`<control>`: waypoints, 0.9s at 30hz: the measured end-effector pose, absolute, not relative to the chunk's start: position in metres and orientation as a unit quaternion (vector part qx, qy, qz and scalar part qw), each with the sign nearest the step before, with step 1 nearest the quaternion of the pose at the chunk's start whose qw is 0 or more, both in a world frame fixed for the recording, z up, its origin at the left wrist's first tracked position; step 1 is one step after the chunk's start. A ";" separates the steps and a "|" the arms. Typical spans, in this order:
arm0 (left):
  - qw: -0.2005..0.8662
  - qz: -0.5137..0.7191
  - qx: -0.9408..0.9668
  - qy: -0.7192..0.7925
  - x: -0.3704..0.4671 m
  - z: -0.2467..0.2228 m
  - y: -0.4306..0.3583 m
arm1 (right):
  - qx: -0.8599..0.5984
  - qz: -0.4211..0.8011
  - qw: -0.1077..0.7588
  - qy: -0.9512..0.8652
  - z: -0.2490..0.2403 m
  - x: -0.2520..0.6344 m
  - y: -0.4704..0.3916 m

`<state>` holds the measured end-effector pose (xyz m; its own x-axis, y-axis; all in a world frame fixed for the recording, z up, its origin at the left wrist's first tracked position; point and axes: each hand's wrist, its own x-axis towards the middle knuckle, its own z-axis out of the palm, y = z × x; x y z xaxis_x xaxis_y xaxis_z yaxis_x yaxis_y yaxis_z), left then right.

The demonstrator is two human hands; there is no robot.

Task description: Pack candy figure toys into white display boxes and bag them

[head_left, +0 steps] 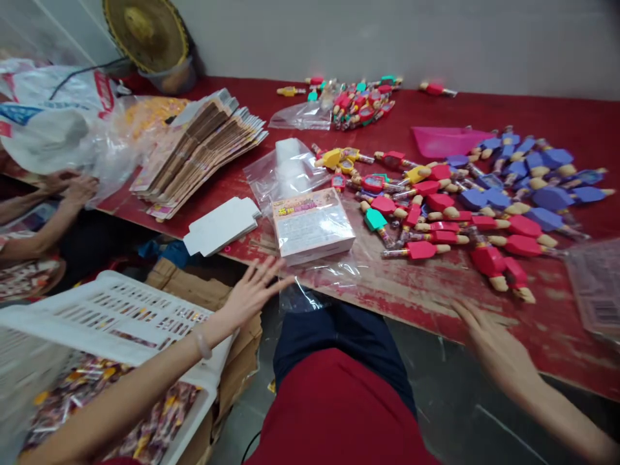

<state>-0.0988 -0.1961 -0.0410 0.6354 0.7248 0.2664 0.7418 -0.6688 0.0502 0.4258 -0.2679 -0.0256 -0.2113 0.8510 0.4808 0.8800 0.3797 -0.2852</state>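
My left hand [261, 284] is spread with nothing in it, just in front of a printed box [314, 226] in clear plastic film. Over the table's front edge, my right hand [494, 342] stretches out flat with nothing visible in it, somewhat blurred. Beyond it lie small toys with candy-filled tubes: several red ones [440, 201] in the middle and several blue ones [552, 197] at the right. A green one [375, 219] lies to the right of the box. Behind the box, a clear plastic bag [290, 169] holds something white.
White flat cards [223, 226] and a stack of folded cartons [198, 148] lie left. A pink tray [448, 141] and a clear plastic case [595, 284] are right. A white basket [121, 316] of wrapped pieces stands below left. Another person's hands [75, 187] work at far left.
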 end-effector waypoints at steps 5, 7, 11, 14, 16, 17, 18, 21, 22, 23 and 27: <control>-0.020 -0.094 -0.951 -0.294 -0.073 -0.064 -0.173 | -0.261 0.054 0.113 -0.957 -0.031 0.363 -0.123; -0.057 -0.136 -0.932 -0.332 -0.076 -0.076 -0.173 | -0.201 0.076 0.099 -0.972 -0.035 0.345 -0.096; -0.076 -0.284 -0.879 -0.374 -0.086 -0.086 -0.189 | -0.239 0.084 0.206 -0.945 -0.049 0.343 -0.123; -0.087 -0.389 -0.827 -0.397 -0.082 -0.086 -0.208 | -0.358 0.157 0.323 -0.862 -0.050 0.344 -0.173; -0.103 -0.431 -0.782 -0.438 -0.074 -0.084 -0.222 | -0.457 0.206 0.379 -0.778 -0.045 0.340 -0.203; -0.113 -0.443 -0.758 -0.466 -0.069 -0.083 -0.229 | -0.499 0.220 0.400 -0.737 -0.042 0.337 -0.214; -0.125 -0.449 -0.733 -0.495 -0.064 -0.081 -0.235 | -0.528 0.227 0.417 -0.704 -0.039 0.333 -0.224; -0.176 -0.445 -0.668 -0.570 -0.053 -0.076 -0.249 | -0.584 0.220 0.456 -0.635 -0.034 0.322 -0.241; -0.200 -0.441 -0.640 -0.596 -0.050 -0.075 -0.252 | -0.605 0.231 0.474 -0.596 -0.034 0.318 -0.244; -0.231 -0.439 -0.605 -0.623 -0.047 -0.074 -0.254 | -0.625 0.257 0.496 -0.545 -0.035 0.314 -0.246; -0.393 -0.420 -0.436 -0.693 -0.036 -0.077 -0.254 | -0.659 0.371 0.567 -0.327 -0.051 0.302 -0.243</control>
